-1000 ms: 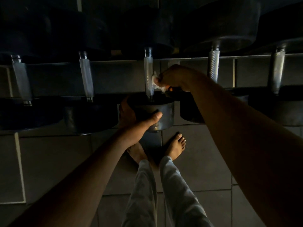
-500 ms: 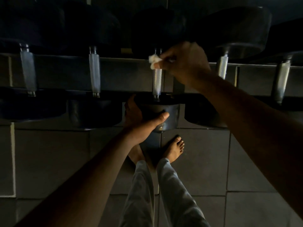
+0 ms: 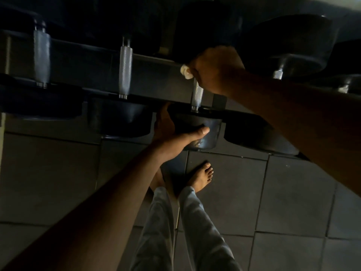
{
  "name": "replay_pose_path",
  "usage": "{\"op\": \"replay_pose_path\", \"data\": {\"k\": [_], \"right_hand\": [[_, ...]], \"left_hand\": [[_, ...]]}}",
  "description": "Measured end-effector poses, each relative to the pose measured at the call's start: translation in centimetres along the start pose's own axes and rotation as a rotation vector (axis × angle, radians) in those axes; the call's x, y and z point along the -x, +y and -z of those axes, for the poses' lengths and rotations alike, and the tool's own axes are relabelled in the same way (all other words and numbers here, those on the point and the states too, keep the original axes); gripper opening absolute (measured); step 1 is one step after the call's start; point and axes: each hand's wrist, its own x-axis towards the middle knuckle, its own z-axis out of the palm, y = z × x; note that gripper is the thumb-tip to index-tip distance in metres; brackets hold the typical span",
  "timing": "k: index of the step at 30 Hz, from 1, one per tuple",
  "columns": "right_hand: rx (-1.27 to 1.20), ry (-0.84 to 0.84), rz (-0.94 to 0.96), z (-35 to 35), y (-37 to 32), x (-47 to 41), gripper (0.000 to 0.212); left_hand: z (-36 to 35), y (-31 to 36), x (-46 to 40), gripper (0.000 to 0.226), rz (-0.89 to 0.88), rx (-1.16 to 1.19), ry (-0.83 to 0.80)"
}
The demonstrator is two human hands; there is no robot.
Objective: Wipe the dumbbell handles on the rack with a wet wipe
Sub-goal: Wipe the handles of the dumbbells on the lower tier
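1. Dim gym floor of grey tiles (image 3: 293,192) is seen below a dumbbell rack (image 3: 152,61); bare feet and light trousers (image 3: 195,231) are seen at the bottom centre.
2. A row of dumbbells is held on the rack, with knurled metal handles running front to back; lighting is very poor, so detail on the black heads is mostly lost.
3. The wet wipe (image 3: 185,71) is bunched white and pinched in the right hand (image 3: 216,69), pressed against the far end of the middle dumbbell handle (image 3: 197,94), close to the rear head.
4. Right fingers are curled round the handle with the wipe; the wrap itself is hidden behind the knuckles.
5. The near dumbbell head (image 3: 201,132) of the same dumbbell is held by the left hand (image 3: 172,132), thumb across the front face, fingers round the left side; it seems to be steadied.
6. Neighbouring handles sit to the left (image 3: 125,69) and far left (image 3: 41,61); another is partly seen to the right (image 3: 278,74).
7. Step judged: wiping along the middle handle, far end being covered.
8. Risks, as judged: 
   - dumbbell could roll or slip off the rack onto bare feet directly below if the left grip is released; 
   - a small bunched wipe could miss the underside of the knurling; 
   - darkness could hide skipped patches; 
   - the wipe could snag on knurling and tear.
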Motion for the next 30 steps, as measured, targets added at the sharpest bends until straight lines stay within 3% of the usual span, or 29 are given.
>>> {"op": "replay_pose_path", "data": {"k": [6, 15, 30], "right_hand": [[0.004, -0.084, 0.068, 0.8, 0.2, 0.3, 0.033], [-0.135, -0.407, 0.192, 2.1, -1.4, 0.8, 0.032], [-0.307, -0.483, 0.139, 0.8, -2.6, 1.8, 0.024]], "left_hand": [[0.7, -0.4, 0.1, 0.125, 0.009, 0.035, -0.05], [2.0, -0.5, 0.2, 0.117, 0.062, -0.028, -0.125], [2.2, 0.6, 0.6, 0.103, 0.071, -0.089, -0.131]]}}
